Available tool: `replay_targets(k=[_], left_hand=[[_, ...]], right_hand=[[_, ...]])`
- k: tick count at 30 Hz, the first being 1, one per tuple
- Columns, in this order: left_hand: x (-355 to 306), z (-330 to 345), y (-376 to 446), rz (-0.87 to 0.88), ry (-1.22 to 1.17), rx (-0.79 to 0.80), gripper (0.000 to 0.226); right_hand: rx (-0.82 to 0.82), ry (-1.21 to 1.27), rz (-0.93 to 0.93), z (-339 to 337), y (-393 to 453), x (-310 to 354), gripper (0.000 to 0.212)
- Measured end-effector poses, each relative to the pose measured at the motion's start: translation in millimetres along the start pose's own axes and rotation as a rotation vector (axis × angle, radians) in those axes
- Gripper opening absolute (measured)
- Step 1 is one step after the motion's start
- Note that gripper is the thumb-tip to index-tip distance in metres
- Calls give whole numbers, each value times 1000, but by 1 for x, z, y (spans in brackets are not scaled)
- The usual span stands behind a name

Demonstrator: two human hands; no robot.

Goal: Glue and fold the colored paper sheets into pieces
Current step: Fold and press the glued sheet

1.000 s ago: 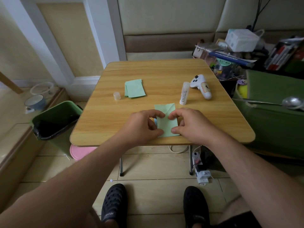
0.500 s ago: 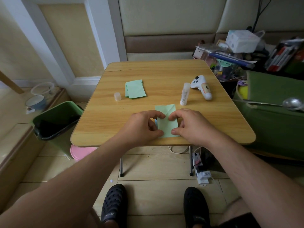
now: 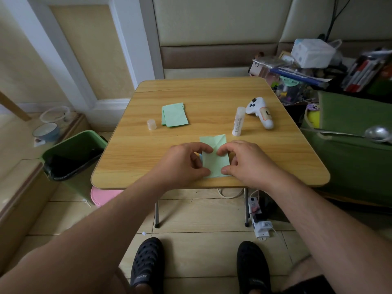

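Observation:
A light green paper sheet (image 3: 215, 160) lies on the wooden table (image 3: 212, 98) near its front edge, with a diagonal crease at its far right corner. My left hand (image 3: 184, 161) pinches the sheet's left edge with curled fingers and thumb. My right hand (image 3: 244, 161) pinches its right edge the same way. A small stack of green sheets (image 3: 174, 114) lies further back on the left. A white glue stick (image 3: 238, 121) stands upright at the right, and its clear cap (image 3: 151, 124) stands apart at the left.
A white game controller (image 3: 260, 112) lies beside the glue stick. A green bin with a black liner (image 3: 72, 155) stands left of the table. Cluttered shelves, a green cloth and a metal ladle (image 3: 373, 133) sit to the right. My black shoes are on the floor below.
Both hands stay on the green sheet with only slight finger shifts. Nothing else has moved.

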State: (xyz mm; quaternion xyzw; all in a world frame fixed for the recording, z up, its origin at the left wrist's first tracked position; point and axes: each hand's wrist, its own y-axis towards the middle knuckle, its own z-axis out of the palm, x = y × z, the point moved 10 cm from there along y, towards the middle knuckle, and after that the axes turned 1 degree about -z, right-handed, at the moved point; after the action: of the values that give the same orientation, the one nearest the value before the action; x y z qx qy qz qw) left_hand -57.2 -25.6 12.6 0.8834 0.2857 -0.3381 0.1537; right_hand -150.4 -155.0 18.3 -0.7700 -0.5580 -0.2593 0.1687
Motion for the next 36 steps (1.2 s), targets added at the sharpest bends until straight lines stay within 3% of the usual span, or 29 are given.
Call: replay_targets(k=[12, 21, 28, 36], left_hand=[[2, 1, 1, 3, -24, 36, 55], [5, 0, 1, -15, -32, 55, 57], [-5, 1, 2, -18, -23, -67, 36], [-12, -1, 1, 38, 89, 3, 47]], right_hand=[[-108, 21, 1, 3, 0, 3, 29], [-71, -24, -25, 2, 3, 6, 39], [-93, 22, -5, 2, 4, 0, 24], [-31, -3, -26, 1, 5, 3, 38]])
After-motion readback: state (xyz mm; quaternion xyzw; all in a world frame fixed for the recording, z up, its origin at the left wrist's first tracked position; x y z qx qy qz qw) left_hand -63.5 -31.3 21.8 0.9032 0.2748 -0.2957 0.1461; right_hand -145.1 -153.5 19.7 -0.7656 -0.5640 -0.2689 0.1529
